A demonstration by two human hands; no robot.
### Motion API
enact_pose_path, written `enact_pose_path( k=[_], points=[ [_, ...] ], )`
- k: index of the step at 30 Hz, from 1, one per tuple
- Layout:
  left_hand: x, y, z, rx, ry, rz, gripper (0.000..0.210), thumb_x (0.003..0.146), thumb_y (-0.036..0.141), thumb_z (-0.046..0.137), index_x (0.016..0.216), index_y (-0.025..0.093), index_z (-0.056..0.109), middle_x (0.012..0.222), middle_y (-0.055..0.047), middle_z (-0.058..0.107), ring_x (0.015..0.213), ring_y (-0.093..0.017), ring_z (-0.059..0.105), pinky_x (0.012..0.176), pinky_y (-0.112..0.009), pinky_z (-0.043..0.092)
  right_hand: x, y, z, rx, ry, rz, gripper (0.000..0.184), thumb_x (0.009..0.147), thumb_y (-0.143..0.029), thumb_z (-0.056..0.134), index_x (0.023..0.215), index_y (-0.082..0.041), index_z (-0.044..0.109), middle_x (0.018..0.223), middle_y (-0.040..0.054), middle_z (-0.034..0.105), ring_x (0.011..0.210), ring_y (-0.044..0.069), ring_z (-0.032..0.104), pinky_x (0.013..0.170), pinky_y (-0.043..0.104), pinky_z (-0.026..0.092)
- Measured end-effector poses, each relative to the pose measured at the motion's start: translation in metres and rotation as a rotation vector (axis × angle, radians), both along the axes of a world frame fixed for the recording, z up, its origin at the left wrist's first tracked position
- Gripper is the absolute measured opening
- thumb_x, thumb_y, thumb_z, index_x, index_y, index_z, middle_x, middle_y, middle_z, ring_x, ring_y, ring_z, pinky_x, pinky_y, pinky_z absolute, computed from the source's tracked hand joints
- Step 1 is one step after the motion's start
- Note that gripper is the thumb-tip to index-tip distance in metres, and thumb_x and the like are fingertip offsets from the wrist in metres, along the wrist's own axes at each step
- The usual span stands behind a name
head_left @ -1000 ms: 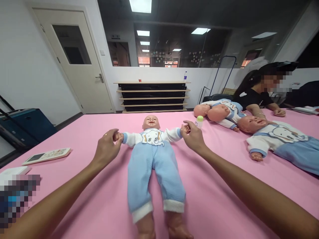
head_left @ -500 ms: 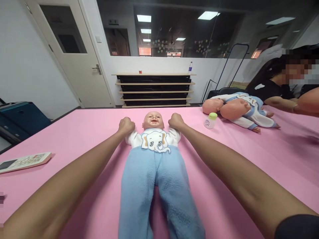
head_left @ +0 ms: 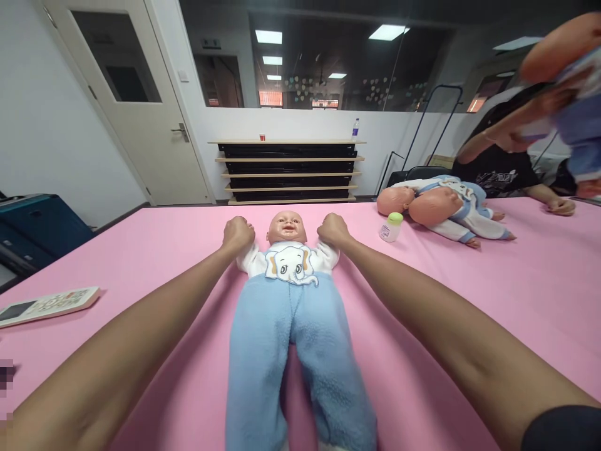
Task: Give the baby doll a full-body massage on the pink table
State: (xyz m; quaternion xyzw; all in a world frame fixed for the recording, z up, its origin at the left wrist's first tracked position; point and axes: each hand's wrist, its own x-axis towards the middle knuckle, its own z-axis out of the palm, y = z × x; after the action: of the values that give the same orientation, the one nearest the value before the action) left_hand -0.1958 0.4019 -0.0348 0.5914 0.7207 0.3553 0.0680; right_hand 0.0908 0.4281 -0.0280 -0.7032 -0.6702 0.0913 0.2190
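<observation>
A baby doll point(head_left: 292, 300) lies on its back on the pink table cover point(head_left: 188, 250), its head away from me and its legs toward me. It wears a white top with an elephant face and light blue fleece trousers. My left hand point(head_left: 238, 233) is closed around the doll's hand at the end of the sleeve on the left. On the other side, my right hand point(head_left: 333, 229) grips the doll's other hand. Both doll arms are bent up beside the head, and my fingers hide the doll's hands.
Right of my right hand stands a small bottle with a green cap point(head_left: 390, 227). Behind it lie more dolls point(head_left: 436, 203). A co-worker point(head_left: 502, 150) at the right holds up another doll point(head_left: 577, 94). A white remote-like device point(head_left: 49, 305) lies at the left.
The co-worker has raised a doll high at the right edge, and one of their hands now rests on the table. My hands keep their hold, and the view has shifted slightly.
</observation>
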Motion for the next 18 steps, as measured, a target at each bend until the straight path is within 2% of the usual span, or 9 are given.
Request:
enact_pose_path(
  k=[2, 5, 8, 10, 13, 15, 18],
  points=[
    [-0.008, -0.019, 0.021, 0.077, 0.033, -0.001, 0.025, 0.080, 0.027, 0.060, 0.099, 0.013, 0.070, 0.094, -0.013, 0.072, 0.094, -0.026, 0.065, 0.085, -0.036, 0.047, 0.013, -0.014, 0.018, 0.088, 0.002, -0.003, 0.023, 0.079, -0.020, 0.058, 0.098, -0.010, 0.068, 0.097, 0.0169, 0.070, 0.087, 0.024, 0.066, 0.070, 0.028, 0.044],
    [-0.021, -0.061, 0.048, 0.146, 0.065, -0.021, 0.045, 0.078, 0.035, 0.063, 0.119, 0.016, 0.065, 0.096, -0.008, 0.072, 0.091, -0.023, 0.065, 0.082, -0.033, 0.048, 0.034, -0.046, 0.039, 0.257, 0.018, 0.048, 0.028, 0.086, -0.027, 0.052, 0.103, -0.011, 0.069, 0.097, 0.0131, 0.071, 0.089, 0.022, 0.065, 0.074, 0.028, 0.043],
    [-0.028, -0.110, 0.058, 0.142, 0.091, -0.042, 0.055, 0.077, 0.038, 0.062, 0.128, 0.019, 0.060, 0.103, -0.007, 0.070, 0.090, -0.022, 0.065, 0.079, -0.031, 0.049, 0.049, -0.089, 0.045, 0.348, 0.050, 0.102, 0.039, 0.092, -0.034, 0.048, 0.117, -0.012, 0.067, 0.099, 0.0112, 0.071, 0.092, 0.022, 0.064, 0.080, 0.028, 0.043],
    [-0.028, -0.143, 0.054, 0.123, 0.144, -0.056, 0.049, 0.079, 0.039, 0.060, 0.123, 0.020, 0.063, 0.106, -0.008, 0.068, 0.092, -0.023, 0.064, 0.079, -0.032, 0.049, 0.055, -0.121, 0.041, 0.362, 0.066, 0.121, 0.043, 0.092, -0.038, 0.048, 0.124, -0.013, 0.064, 0.101, 0.0104, 0.071, 0.093, 0.021, 0.064, 0.081, 0.028, 0.043],
    [-0.022, -0.189, 0.037, 0.073, 0.208, -0.083, 0.033, 0.081, 0.039, 0.056, 0.106, 0.021, 0.067, 0.102, -0.009, 0.065, 0.089, -0.024, 0.063, 0.077, -0.034, 0.049, 0.058, -0.167, 0.028, 0.357, 0.077, 0.161, 0.042, 0.092, -0.036, 0.049, 0.125, -0.015, 0.063, 0.107, 0.0103, 0.068, 0.093, 0.020, 0.062, 0.080, 0.028, 0.043],
    [-0.016, -0.216, 0.021, 0.028, 0.226, -0.110, 0.026, 0.081, 0.037, 0.053, 0.099, 0.020, 0.064, 0.097, -0.008, 0.062, 0.084, -0.023, 0.062, 0.073, -0.034, 0.048, 0.058, -0.194, 0.016, 0.336, 0.080, 0.189, 0.037, 0.091, -0.032, 0.050, 0.121, -0.015, 0.063, 0.108, 0.0097, 0.066, 0.092, 0.019, 0.061, 0.080, 0.027, 0.042],
    [-0.005, -0.247, -0.002, -0.053, 0.253, -0.135, 0.016, 0.083, 0.033, 0.048, 0.089, 0.021, 0.055, 0.091, -0.007, 0.058, 0.079, -0.022, 0.060, 0.068, -0.033, 0.046, 0.057, -0.226, -0.006, 0.266, 0.076, 0.208, 0.022, 0.088, -0.026, 0.051, 0.103, -0.017, 0.064, 0.098, 0.0067, 0.064, 0.084, 0.016, 0.058, 0.074, 0.025, 0.039]
  ],
)
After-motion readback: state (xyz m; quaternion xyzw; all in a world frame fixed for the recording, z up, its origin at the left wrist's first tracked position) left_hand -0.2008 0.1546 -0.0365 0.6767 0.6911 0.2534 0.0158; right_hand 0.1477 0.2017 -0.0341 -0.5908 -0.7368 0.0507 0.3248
